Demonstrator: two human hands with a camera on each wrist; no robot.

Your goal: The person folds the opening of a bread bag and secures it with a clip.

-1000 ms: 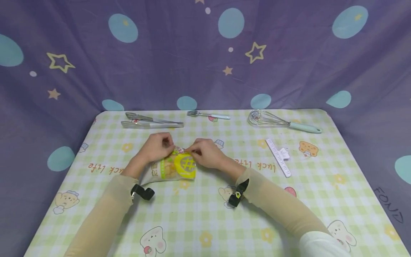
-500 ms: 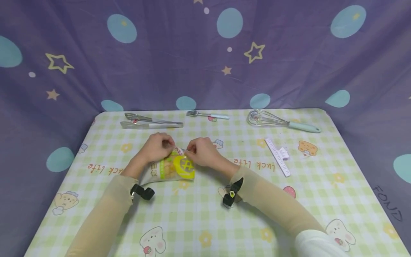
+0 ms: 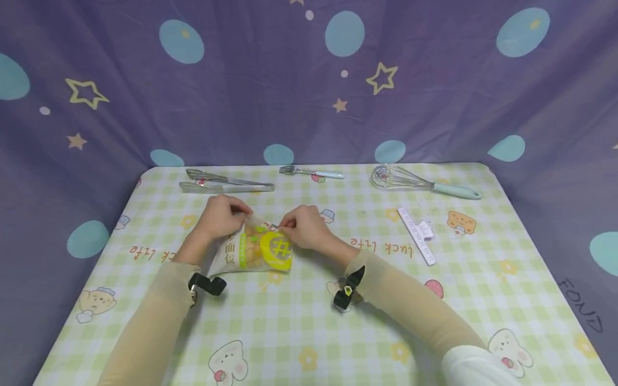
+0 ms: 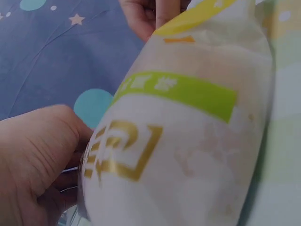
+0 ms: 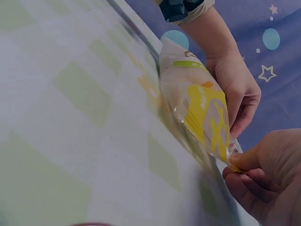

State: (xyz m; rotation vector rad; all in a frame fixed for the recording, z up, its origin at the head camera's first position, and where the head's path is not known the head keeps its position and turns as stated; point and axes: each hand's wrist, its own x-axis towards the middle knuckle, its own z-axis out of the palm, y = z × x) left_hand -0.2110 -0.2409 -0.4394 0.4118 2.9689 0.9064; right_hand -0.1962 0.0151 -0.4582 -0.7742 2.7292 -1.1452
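A plastic snack bag [image 3: 256, 252] with yellow and green print lies tilted on the table, its top edge toward the far side. My left hand [image 3: 219, 217] pinches this edge near its left part; in the left wrist view the left hand [image 4: 42, 155] has its fingers partly hidden behind the bag. At the edge's right end, my right hand [image 3: 306, 228] pinches the corner. The right wrist view shows the right hand [image 5: 273, 174] with its thumb pressed on the bag's corner [image 5: 218, 136] against curled fingers.
Along the table's far side lie metal tongs [image 3: 227, 185], a fork [image 3: 314, 172] with a pale blue handle, and a whisk [image 3: 425, 182]. To the right is a white ruler-like clip [image 3: 417, 236]. A purple patterned curtain [image 3: 241, 80] hangs behind the checked tablecloth [image 3: 289, 321].
My left hand has moved left along the bag's top edge, away from the right hand, baring more of the bag. The right hand has shifted slightly and still pinches the corner.
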